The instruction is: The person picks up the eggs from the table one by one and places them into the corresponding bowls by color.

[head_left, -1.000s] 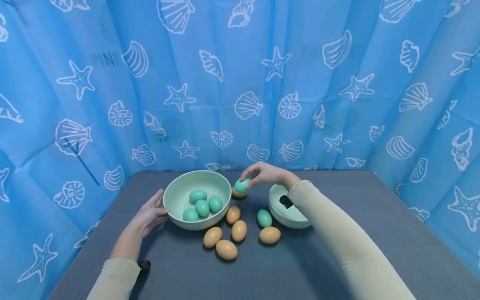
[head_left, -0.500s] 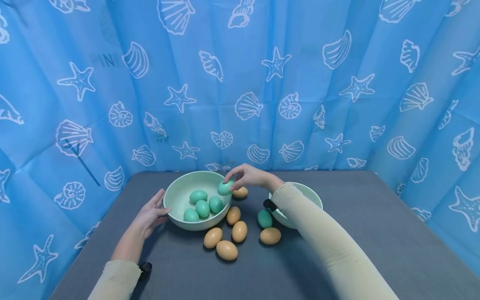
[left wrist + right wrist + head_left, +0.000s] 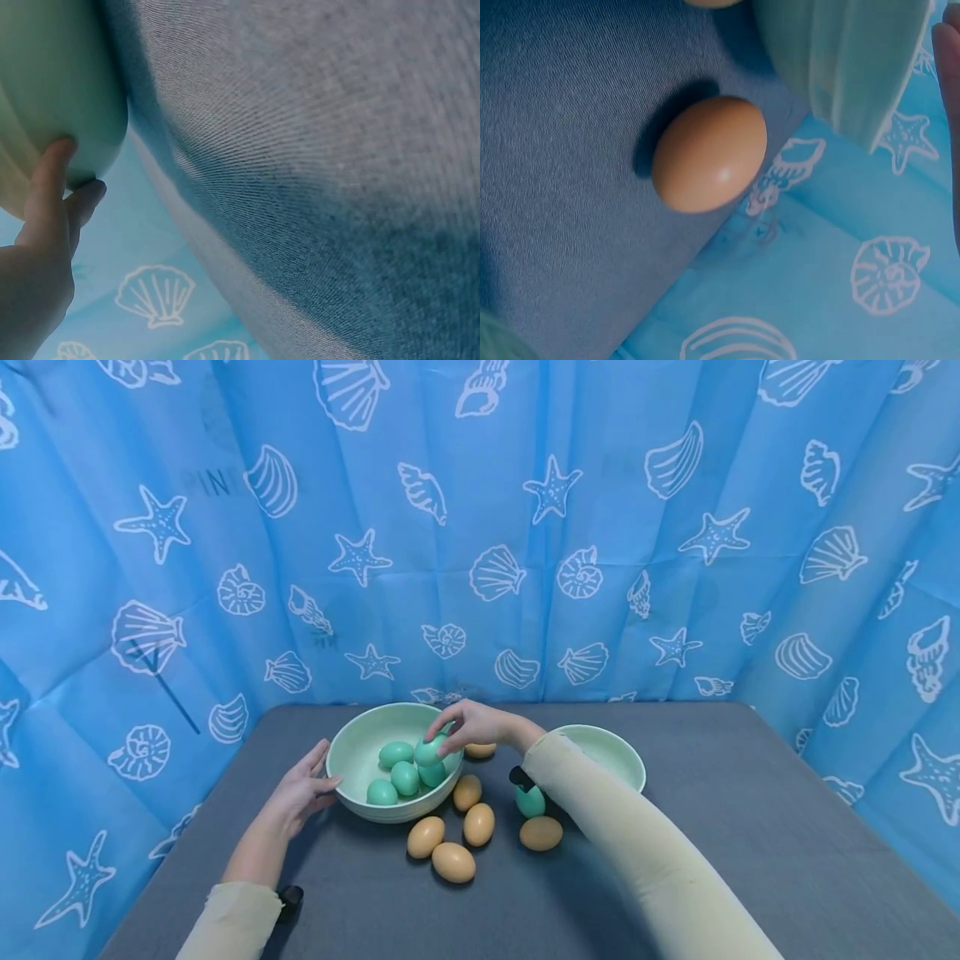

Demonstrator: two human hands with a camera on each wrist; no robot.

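Observation:
My right hand pinches a green egg between thumb and fingers, over the right inner side of the larger pale green bowl. Several green eggs lie inside that bowl, one partly hidden behind the held egg. At the bowl's left side, my left hand rests spread against the outer wall, its fingers touching it in the left wrist view. Just under my right wrist, a brown egg lies on the table beyond the bowl. Only a sliver of the right hand shows in the right wrist view.
Several brown eggs lie on the dark grey table right of and in front of the bowl. A green egg sits by a smaller pale green bowl, partly covered by my right sleeve. A blue shell-print curtain hangs behind.
My right hand has carried the green egg leftward, from above the rear brown egg to over the larger bowl and slightly down. The left hand has stayed at the bowl.

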